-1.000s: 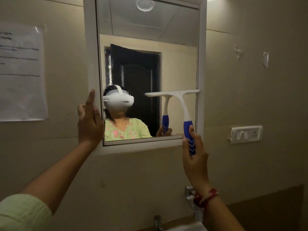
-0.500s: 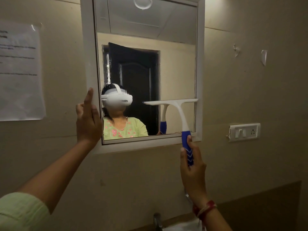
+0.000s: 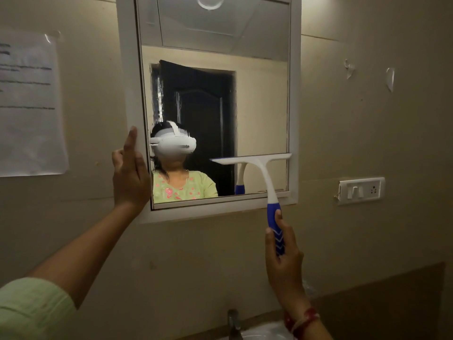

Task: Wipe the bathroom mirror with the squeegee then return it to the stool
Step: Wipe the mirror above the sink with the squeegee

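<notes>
From the head view, my right hand [image 3: 282, 261] wraps the blue grip of the squeegee [image 3: 266, 177], fingers curled round the lower handle, thumb up along its front. That hand sits below the mirror [image 3: 259, 94], under its lower right corner, over bare wall. The white neck climbs up and left from my fist, crossing the bottom frame, and the blade lies level across the lower right part of the glass, its right tip just at the mirror's inner right edge. Only a short strip of glass lies between blade and bottom frame; above the blade the glass runs clear to the top.

My left hand [image 3: 131, 173] lies flat and open against the mirror's left frame near the lower left corner, index finger pointing up along the frame, holding nothing. A switch plate [image 3: 360, 190] sits on the wall right of the mirror, a paper notice [image 3: 29, 106] left of it, a tap [image 3: 232, 322] below.
</notes>
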Tool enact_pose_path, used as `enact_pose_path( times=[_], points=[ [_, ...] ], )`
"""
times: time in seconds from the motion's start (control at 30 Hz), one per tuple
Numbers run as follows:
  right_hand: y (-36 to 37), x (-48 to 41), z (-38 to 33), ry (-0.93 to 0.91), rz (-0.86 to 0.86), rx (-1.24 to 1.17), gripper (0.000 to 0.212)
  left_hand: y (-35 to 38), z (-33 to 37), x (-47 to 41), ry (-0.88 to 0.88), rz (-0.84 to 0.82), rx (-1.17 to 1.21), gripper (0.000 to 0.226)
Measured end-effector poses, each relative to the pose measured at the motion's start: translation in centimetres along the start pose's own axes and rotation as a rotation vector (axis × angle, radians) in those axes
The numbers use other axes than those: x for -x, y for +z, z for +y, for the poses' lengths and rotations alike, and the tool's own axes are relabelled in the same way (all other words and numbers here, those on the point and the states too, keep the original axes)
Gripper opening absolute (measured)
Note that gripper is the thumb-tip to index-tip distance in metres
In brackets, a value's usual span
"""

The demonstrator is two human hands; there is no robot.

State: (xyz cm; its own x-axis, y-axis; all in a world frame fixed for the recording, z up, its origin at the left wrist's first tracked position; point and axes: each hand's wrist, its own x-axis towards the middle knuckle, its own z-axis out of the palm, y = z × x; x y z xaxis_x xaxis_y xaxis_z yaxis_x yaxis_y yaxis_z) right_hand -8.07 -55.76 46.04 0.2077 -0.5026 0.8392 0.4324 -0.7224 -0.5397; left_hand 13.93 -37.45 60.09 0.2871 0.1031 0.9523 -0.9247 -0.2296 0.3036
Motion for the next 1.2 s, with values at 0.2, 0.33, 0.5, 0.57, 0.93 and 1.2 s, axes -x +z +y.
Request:
enact_pose_path(
  times=[0.2,0.33,0.5,0.57,0.93,1.2],
  points=[
    [0.3,-2.8,-1.8,0.033,0.007,-0.028,0.034,0.2,-0.1,0.0,0.029,0.006,-0.011,0.047],
    [-0.2,-1.5,-1.3,0.031,-0.010,0.012,0.034,0.2,-0.1,-0.1,0.027,-0.003,-0.021,0.047],
    [-1.4,2.4,-0.1,0.048,-0.062,0.067,0.043,0.3,-0.2,0.0,0.016,0.000,-0.016,0.047],
    [-1.7,2.2,-0.5,0.036,-0.059,0.080,0.044,0.2,0.0,0.1,-0.002,0.007,-0.004,0.047],
    [-0.4,3.1,-0.1,0.149,-0.034,0.021,0.040,0.2,0.0,0.0,-0.003,-0.005,-0.011,0.047],
    [-0.4,3.9,-0.2,0.172,-0.035,0.028,0.043,0.3,-0.2,0.1,0.020,-0.005,-0.023,0.048]
  ],
)
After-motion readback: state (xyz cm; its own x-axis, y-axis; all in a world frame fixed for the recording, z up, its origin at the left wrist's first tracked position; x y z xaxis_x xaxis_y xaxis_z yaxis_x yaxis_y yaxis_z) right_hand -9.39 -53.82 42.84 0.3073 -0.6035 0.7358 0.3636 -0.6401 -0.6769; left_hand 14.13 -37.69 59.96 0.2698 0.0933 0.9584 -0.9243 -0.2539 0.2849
